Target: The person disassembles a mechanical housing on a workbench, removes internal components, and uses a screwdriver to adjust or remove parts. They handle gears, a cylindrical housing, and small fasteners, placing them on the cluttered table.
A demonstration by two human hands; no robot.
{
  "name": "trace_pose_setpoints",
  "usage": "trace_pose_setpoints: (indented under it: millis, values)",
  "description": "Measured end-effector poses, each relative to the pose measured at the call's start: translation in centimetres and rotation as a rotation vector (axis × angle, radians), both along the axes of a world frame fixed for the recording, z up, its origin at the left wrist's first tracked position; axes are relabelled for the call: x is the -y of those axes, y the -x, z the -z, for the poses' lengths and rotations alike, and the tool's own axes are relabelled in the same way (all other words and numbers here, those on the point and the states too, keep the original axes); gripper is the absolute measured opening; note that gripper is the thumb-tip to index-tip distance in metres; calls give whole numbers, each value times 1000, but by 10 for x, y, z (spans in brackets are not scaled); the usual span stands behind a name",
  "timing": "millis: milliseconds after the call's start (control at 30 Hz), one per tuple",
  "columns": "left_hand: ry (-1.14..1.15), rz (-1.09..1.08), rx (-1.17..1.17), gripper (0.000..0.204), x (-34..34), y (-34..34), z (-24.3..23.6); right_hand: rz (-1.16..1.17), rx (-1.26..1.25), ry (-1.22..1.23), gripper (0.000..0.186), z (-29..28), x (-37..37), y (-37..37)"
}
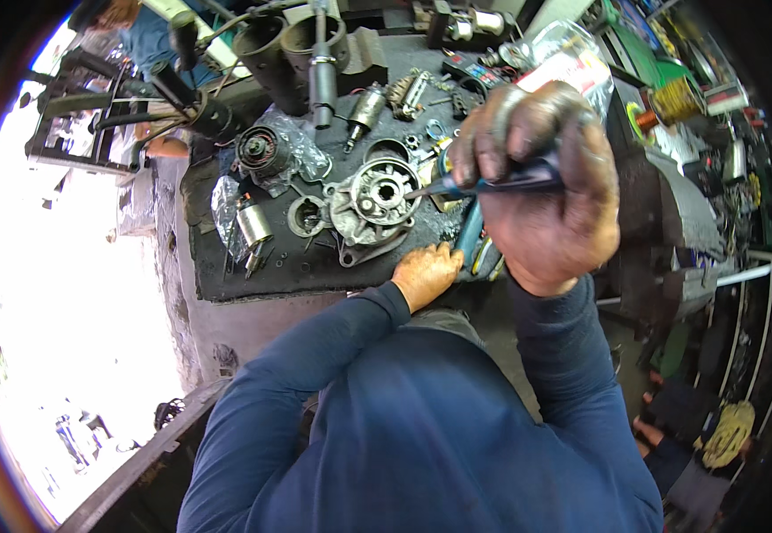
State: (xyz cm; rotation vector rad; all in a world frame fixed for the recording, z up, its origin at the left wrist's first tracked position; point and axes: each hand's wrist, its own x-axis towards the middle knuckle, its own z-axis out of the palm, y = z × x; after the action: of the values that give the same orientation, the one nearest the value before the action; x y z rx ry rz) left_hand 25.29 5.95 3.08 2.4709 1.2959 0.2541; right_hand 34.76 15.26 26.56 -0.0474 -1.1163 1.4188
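Note:
My right hand (537, 191) is raised close to the camera, its soot-blackened fingers wrapped round a dark blue screwdriver (525, 176). The tapered tip points left at the bearing ring in the middle of a cast metal housing (368, 233), but I cannot tell whether it touches. This housing lies on the dark bench mat, its round splined centre facing up. My left hand (428, 274) rests on the mat's near edge, fingers stretched out and holding nothing visible. Just right of those fingers lies a tool with a teal handle (469, 231).
A pulley part (261, 151) in clear plastic and a small metal cylinder, a solenoid (253, 222), lie left of the housing. Beyond it are a small motor (366, 111) and tall metal cups (266, 58). Shelves of parts line the right; another person (701, 426) is at lower right.

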Motion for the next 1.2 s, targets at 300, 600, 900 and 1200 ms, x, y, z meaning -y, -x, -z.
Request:
trace_pose_setpoints:
  millis: [300, 600, 900, 1200]
  values:
    - [269, -191, 199, 26, 32, 45, -29, -5, 190, 53, 33, 9, -15, 64]
    - [164, -640, 750, 27, 47, 140, -152, 2, 364, -5, 35, 7, -17, 67]
    - [-295, -529, 560, 34, -25, 121, -126, -211, 418, -104, 41, -5, -13, 72]
    - [-179, -596, 654, 25, -33, 121, -116, 182, 653, -107, 35, -12, -29, 94]
